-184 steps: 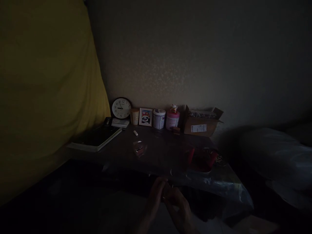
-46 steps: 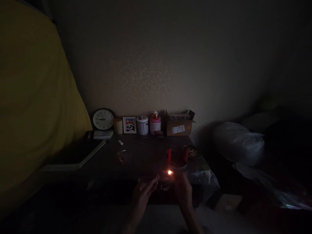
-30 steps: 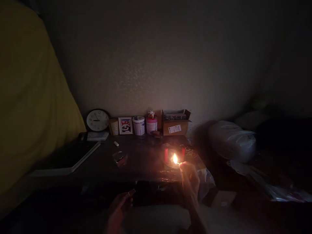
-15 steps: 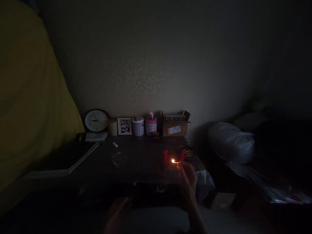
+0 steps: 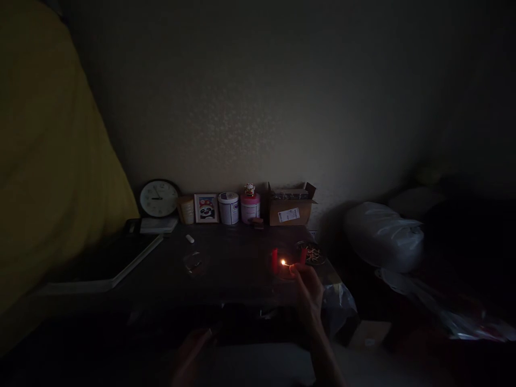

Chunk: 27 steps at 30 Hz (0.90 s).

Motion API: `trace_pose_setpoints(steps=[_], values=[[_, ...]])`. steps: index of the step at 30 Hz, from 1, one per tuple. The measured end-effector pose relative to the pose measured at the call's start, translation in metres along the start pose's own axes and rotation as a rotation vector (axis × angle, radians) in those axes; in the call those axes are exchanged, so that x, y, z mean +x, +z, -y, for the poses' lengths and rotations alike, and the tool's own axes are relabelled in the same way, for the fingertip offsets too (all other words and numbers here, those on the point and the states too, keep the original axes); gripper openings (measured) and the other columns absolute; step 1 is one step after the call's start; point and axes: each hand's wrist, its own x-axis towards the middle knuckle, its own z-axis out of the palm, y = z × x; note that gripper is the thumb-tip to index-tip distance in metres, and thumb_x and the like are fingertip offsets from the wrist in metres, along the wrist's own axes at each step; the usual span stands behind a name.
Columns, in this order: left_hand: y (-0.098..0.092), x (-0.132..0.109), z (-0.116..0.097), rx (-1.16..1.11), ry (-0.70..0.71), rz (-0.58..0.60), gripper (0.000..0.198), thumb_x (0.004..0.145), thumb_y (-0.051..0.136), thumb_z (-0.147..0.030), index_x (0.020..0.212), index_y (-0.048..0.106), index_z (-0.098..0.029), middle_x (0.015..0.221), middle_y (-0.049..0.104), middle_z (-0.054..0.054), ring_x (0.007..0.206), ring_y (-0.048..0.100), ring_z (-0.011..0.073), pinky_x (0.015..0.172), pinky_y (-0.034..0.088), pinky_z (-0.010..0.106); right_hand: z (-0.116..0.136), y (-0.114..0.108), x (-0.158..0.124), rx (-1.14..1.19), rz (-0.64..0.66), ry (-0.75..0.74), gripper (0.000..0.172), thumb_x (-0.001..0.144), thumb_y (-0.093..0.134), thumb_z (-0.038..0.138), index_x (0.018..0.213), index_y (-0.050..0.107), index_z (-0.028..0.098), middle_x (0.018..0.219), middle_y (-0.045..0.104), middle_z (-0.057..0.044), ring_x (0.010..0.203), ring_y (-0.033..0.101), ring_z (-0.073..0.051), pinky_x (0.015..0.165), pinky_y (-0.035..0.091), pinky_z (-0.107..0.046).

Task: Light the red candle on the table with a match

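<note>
A lit match (image 5: 287, 264) is pinched in the fingertips of my right hand (image 5: 307, 287), its flame pointing left. Just beyond the flame, a red candle (image 5: 274, 260) stands upright on the dark table (image 5: 229, 263). A second red candle (image 5: 303, 255) stands to the right, partly hidden behind my fingers. Low in front of the table, my left hand (image 5: 193, 349) is dim and blurred. Its fingers look closed around something dark that I cannot make out.
A dish of matchsticks (image 5: 312, 253) sits by the table's right edge. Along the wall stand a clock (image 5: 159, 198), a panda picture (image 5: 207, 208), tubs (image 5: 229, 208) and a cardboard box (image 5: 289, 212). A small clear bag (image 5: 195, 263) lies left of the candles.
My right hand has moved the burning match slightly left and up, nearer the left candle. The left hand has shifted little.
</note>
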Motion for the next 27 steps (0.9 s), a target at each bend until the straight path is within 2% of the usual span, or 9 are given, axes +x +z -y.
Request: trace_pose_setpoints(steps=[3,9,12,15,19,23,27], values=[[-0.002,-0.001,-0.002,0.008,-0.009,0.005,0.023,0.057,0.073,-0.037,0.075,0.067,-0.023,0.1,0.072,0.01,0.119,0.049,0.0339,0.098,0.041,0.046,-0.002,0.001,0.004,0.015,0.004,0.015,0.024,0.066,0.07,0.038,0.076,0.063,0.018,0.075,0.068,-0.002,0.07,0.061,-0.017,0.065,0.047,-0.028],[-0.001,-0.003,-0.007,0.038,-0.008,0.005,0.034,0.046,0.081,-0.04,0.074,0.07,-0.023,0.091,0.075,0.008,0.119,0.048,0.0363,0.097,0.044,0.041,0.002,0.006,0.014,0.037,0.014,0.016,0.023,0.062,0.072,0.038,0.068,0.064,0.017,0.066,0.067,-0.001,0.065,0.06,-0.016,0.06,0.046,-0.026],[-0.001,0.001,-0.004,0.04,-0.03,-0.057,0.035,0.044,0.081,-0.043,0.07,0.069,-0.023,0.084,0.075,0.009,0.117,0.049,0.0384,0.095,0.044,0.045,0.002,0.009,0.019,0.05,0.022,0.017,0.025,0.061,0.072,0.039,0.069,0.063,0.017,0.067,0.067,-0.001,0.064,0.061,-0.016,0.059,0.047,-0.027],[-0.004,0.006,0.0,0.033,-0.037,-0.083,0.031,0.049,0.078,-0.044,0.071,0.067,-0.024,0.087,0.075,0.01,0.117,0.049,0.0383,0.095,0.044,0.048,0.0,0.012,0.024,0.056,0.03,0.019,0.026,0.061,0.072,0.04,0.07,0.063,0.017,0.07,0.068,-0.002,0.066,0.062,-0.016,0.06,0.048,-0.027],[-0.008,0.01,0.004,0.017,-0.029,-0.061,0.022,0.057,0.073,-0.042,0.072,0.066,-0.027,0.094,0.074,0.007,0.118,0.05,0.0347,0.097,0.043,0.048,-0.005,0.016,0.031,0.05,0.05,0.028,0.027,0.063,0.07,0.042,0.069,0.062,0.017,0.067,0.067,-0.002,0.061,0.06,-0.015,0.056,0.047,-0.026],[-0.003,0.01,0.001,0.022,-0.046,-0.055,0.02,0.055,0.075,-0.039,0.066,0.065,-0.026,0.085,0.075,0.008,0.116,0.051,0.0363,0.097,0.042,0.048,-0.007,0.02,0.036,0.038,0.064,0.042,0.026,0.065,0.069,0.041,0.071,0.063,0.017,0.065,0.065,-0.001,0.06,0.059,-0.015,0.055,0.046,-0.025],[-0.001,0.0,-0.008,0.048,-0.04,-0.005,0.023,0.054,0.076,-0.036,0.073,0.066,-0.025,0.093,0.074,0.009,0.122,0.045,0.0359,0.099,0.042,0.044,-0.009,0.022,0.039,0.02,0.066,0.057,0.026,0.066,0.069,0.041,0.071,0.064,0.017,0.066,0.065,-0.001,0.061,0.059,-0.015,0.055,0.046,-0.024]])
